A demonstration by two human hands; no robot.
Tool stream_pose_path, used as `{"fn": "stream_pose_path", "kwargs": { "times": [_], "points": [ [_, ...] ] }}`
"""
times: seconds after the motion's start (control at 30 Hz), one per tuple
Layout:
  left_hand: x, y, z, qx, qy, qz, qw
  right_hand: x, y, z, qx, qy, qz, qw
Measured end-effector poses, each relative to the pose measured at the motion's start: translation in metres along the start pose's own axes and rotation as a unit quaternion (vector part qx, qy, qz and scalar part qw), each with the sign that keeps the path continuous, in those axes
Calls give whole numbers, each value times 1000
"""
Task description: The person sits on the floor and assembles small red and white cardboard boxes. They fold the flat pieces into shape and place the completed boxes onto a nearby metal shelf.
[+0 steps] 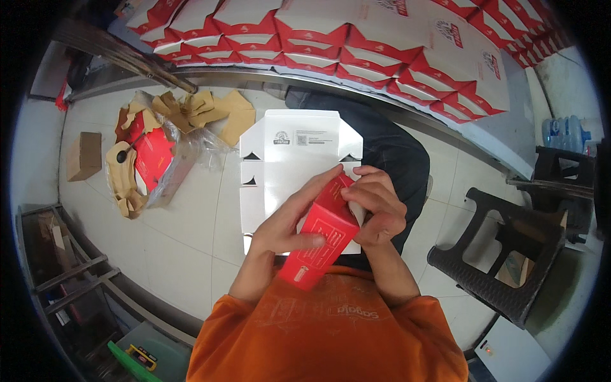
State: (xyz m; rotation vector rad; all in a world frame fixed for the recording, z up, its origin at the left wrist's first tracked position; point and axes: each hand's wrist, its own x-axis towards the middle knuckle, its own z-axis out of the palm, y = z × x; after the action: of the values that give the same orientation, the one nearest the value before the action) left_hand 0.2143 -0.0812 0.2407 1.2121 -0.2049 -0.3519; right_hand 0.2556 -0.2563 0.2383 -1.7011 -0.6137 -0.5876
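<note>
Between my hands is a small red carton with pale printed lines, tilted above my lap. My left hand wraps its left side, with the thumb lying across the front face. At the upper right end, the fingers of my right hand are bent around the carton's edge, where a whitish flap shows beneath them. A flat white cardboard box blank with cut side tabs and small grey print lies across my lap, under the carton. My hands and the carton cover its lower part.
Red and white folded boxes stand in rows on a metal table ahead. On the left floor, a torn wrapped bundle of red cardboard sits near brown paper and a small brown box. A dark plastic stool is at right.
</note>
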Motion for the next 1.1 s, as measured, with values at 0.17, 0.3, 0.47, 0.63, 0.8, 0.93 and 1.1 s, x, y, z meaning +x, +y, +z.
{"fn": "stream_pose_path", "kwargs": {
  "times": [0.17, 0.3, 0.47, 0.63, 0.8, 0.93, 1.1],
  "points": [
    [-10, 5, -14, -56, 105, 50, 992, 17, -5, 24, -90, -13, 41, 995],
    [-19, -1, -25, -9, 113, 80, 990, 6, -3, 27, -92, -6, 12, 996],
    [-21, -1, -22, 7, 115, 92, 989, 3, -4, 25, -51, -15, 20, 998],
    [-17, -9, -15, -16, 2, 38, 999, 0, -15, 16, 44, -53, 51, 996],
    [-11, 4, -5, -97, -16, -81, 992, -6, -1, 2, 95, -92, 101, 986],
    [-15, -23, 0, -180, 103, 74, 976, -7, 5, -13, 99, -220, 286, 927],
    [-21, -33, -33, -204, 231, 179, 934, -39, 10, -35, 371, -182, 502, 760]
  ]
}}
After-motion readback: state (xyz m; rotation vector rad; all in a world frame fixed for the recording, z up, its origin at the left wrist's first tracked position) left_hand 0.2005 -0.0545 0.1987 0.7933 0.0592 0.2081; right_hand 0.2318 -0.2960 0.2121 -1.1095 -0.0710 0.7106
